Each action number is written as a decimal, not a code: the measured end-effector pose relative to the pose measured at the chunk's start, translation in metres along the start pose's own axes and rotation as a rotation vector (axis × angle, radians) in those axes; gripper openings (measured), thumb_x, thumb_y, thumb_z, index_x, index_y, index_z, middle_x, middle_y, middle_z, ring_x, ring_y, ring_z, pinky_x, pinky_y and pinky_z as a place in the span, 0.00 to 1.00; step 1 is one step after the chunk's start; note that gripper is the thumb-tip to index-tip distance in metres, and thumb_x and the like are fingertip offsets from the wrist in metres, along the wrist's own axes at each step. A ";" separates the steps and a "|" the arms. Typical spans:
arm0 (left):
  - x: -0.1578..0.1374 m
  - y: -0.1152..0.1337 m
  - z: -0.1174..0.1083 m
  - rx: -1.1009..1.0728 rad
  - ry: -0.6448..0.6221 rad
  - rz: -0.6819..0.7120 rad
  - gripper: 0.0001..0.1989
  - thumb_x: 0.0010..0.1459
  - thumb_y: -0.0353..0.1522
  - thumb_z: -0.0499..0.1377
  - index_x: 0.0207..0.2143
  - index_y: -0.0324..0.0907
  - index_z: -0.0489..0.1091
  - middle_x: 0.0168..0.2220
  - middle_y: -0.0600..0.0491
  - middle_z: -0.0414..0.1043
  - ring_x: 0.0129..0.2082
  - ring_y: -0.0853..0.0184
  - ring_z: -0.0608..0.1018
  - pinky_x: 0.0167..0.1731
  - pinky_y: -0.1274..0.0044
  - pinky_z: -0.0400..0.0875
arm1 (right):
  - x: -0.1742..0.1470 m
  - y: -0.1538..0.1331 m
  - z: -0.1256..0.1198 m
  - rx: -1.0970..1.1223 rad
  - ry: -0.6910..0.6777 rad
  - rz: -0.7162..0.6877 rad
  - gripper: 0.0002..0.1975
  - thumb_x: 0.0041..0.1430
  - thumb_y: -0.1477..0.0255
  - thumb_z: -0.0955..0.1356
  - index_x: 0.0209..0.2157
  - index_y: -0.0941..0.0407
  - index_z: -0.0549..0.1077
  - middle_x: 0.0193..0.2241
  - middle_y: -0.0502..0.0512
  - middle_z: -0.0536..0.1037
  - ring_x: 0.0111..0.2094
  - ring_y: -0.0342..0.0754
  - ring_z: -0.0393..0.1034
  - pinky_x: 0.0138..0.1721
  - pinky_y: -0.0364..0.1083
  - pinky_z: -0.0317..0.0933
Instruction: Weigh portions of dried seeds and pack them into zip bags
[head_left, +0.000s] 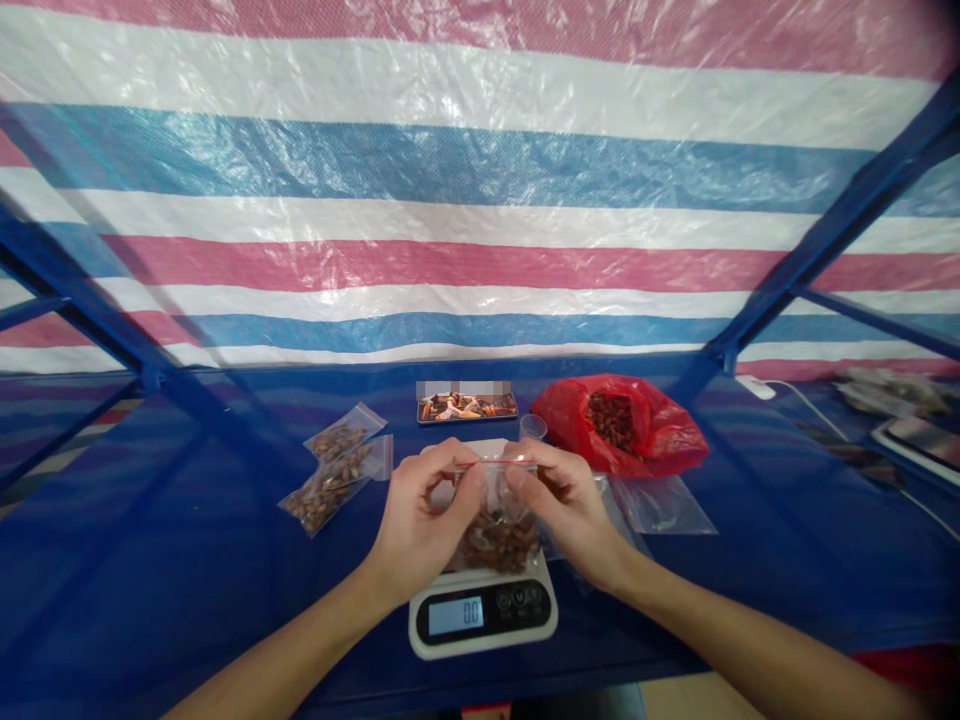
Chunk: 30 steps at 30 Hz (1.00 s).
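Note:
Both hands pinch the red-striped top edge of a clear zip bag (501,545) holding brown nut-like pieces. My left hand (431,505) grips the seal on its left side, thumb and fingers closed. At the right end of the same seal, my right hand (566,500) is closed in a like pinch. The bag hangs upright over a white digital kitchen scale (484,625), whose display reads 0.0. Much of the scale's plate is hidden behind the bag and hands; whether the bag touches it I cannot tell.
Filled zip bags (334,470) lie to the left on the blue table (187,560). A phone (467,405) showing a picture stands behind the scale. Right of it are a small clear cup (533,427), a red plastic bag (660,430) of brown pieces and flat clear bags (667,505).

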<state>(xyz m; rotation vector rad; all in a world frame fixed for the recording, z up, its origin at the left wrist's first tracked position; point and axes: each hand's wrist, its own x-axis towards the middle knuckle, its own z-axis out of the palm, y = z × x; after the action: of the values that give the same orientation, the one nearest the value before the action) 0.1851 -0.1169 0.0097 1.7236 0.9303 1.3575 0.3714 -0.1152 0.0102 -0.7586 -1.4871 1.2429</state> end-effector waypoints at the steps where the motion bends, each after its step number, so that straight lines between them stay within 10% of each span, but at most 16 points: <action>1: 0.000 0.000 0.000 0.005 -0.001 -0.002 0.15 0.71 0.37 0.61 0.30 0.40 0.75 0.25 0.55 0.72 0.25 0.73 0.73 0.27 0.82 0.66 | 0.000 -0.001 0.000 -0.015 0.007 -0.005 0.19 0.70 0.58 0.71 0.28 0.56 0.72 0.25 0.48 0.67 0.27 0.42 0.60 0.27 0.42 0.55; 20: 0.009 0.002 -0.006 0.013 -0.140 -0.013 0.15 0.67 0.37 0.65 0.27 0.40 0.74 0.23 0.56 0.72 0.23 0.72 0.72 0.25 0.80 0.64 | 0.008 0.000 -0.002 -0.025 -0.099 -0.062 0.19 0.72 0.60 0.70 0.29 0.56 0.72 0.25 0.47 0.69 0.27 0.42 0.62 0.29 0.42 0.57; 30: 0.014 0.000 -0.009 0.160 0.171 0.196 0.13 0.63 0.35 0.69 0.26 0.42 0.79 0.21 0.57 0.73 0.20 0.73 0.69 0.21 0.80 0.63 | 0.018 -0.011 -0.016 -0.248 -0.048 -0.118 0.19 0.70 0.61 0.72 0.27 0.56 0.76 0.21 0.49 0.75 0.21 0.44 0.69 0.25 0.43 0.60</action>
<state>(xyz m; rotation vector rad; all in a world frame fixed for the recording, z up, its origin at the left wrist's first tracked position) 0.1786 -0.1038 0.0178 1.8817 1.0079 1.6164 0.3827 -0.0963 0.0252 -0.7945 -1.7211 1.0058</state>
